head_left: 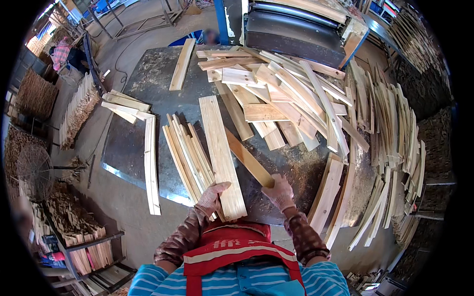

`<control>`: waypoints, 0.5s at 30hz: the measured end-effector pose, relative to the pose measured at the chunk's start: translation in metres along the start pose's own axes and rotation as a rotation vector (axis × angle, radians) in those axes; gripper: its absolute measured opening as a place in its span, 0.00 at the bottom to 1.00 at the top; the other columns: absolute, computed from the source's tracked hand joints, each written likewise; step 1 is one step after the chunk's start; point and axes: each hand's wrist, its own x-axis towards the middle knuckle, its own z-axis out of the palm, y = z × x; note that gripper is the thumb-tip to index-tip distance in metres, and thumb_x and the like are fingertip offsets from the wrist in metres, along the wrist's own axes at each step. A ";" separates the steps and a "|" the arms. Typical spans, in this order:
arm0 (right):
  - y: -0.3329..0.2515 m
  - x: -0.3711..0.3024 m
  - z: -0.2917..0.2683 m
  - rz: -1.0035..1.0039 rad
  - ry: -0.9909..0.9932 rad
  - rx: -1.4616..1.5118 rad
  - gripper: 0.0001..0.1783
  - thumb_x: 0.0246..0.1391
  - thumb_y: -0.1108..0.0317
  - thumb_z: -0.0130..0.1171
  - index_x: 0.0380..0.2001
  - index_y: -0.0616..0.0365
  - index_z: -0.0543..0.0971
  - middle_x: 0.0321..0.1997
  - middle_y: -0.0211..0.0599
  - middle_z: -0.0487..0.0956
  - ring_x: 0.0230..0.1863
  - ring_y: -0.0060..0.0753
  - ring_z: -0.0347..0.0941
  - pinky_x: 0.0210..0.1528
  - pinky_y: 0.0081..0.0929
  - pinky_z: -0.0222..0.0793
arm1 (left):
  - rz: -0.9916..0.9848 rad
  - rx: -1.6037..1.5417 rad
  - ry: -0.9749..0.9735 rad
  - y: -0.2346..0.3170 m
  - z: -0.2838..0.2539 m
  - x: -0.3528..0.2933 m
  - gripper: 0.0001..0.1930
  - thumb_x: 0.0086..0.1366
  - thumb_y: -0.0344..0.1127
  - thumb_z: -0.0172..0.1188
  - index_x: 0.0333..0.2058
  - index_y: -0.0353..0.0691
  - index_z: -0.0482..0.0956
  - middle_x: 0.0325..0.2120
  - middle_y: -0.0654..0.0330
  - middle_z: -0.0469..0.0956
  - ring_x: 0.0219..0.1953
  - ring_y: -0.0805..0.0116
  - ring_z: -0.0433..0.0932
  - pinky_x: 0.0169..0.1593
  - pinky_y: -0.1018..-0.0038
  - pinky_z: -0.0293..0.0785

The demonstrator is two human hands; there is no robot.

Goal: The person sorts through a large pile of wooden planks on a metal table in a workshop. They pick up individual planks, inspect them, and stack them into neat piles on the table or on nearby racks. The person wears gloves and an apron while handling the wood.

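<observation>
My left hand [213,197], in a pale work glove, is closed on the left edge of a wide pale wooden board [222,153], its thumb lying over the top face near the close end. In my gloved right hand [279,191] is the near end of a narrower, darker brown board [251,162]. This darker board slants away to the left, and its far end is hidden behind the pale board. Just left of the pale board, several narrow boards [185,153] stand on edge side by side, close to my left hand.
A dark metal table [140,81] carries a large loose pile of boards [276,93] at the far right. Single boards [152,167] overhang its left side. Two boards [327,195] lie at the near right. Beyond the table stands a roller machine [296,37]. Far left, a person [64,54] bends.
</observation>
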 end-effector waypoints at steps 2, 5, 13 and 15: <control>0.013 -0.021 0.018 0.019 0.125 0.044 0.34 0.42 0.49 0.71 0.53 0.50 0.78 0.55 0.48 0.76 0.54 0.53 0.77 0.56 0.44 0.75 | -0.005 -0.010 -0.004 0.013 0.012 -0.013 0.22 0.62 0.29 0.67 0.53 0.27 0.75 0.46 0.51 0.81 0.49 0.56 0.82 0.52 0.60 0.82; 0.020 -0.035 0.039 0.054 0.165 0.087 0.37 0.40 0.48 0.73 0.54 0.53 0.77 0.56 0.49 0.76 0.54 0.54 0.77 0.56 0.44 0.74 | 0.042 0.024 0.017 0.025 -0.008 -0.021 0.20 0.63 0.28 0.66 0.52 0.28 0.76 0.44 0.53 0.82 0.48 0.57 0.83 0.50 0.61 0.83; 0.005 -0.057 0.048 0.104 0.152 0.240 0.37 0.42 0.46 0.73 0.55 0.53 0.78 0.53 0.48 0.78 0.54 0.51 0.76 0.56 0.44 0.73 | 0.446 0.558 0.266 0.075 -0.111 -0.091 0.18 0.66 0.23 0.55 0.54 0.30 0.75 0.46 0.51 0.82 0.46 0.59 0.83 0.50 0.67 0.81; 0.000 -0.055 0.052 0.064 0.147 0.252 0.35 0.45 0.46 0.70 0.54 0.53 0.79 0.52 0.49 0.78 0.54 0.50 0.77 0.56 0.44 0.73 | 0.338 0.188 0.386 0.080 -0.110 -0.094 0.21 0.66 0.22 0.53 0.58 0.32 0.71 0.50 0.50 0.80 0.48 0.56 0.82 0.52 0.63 0.81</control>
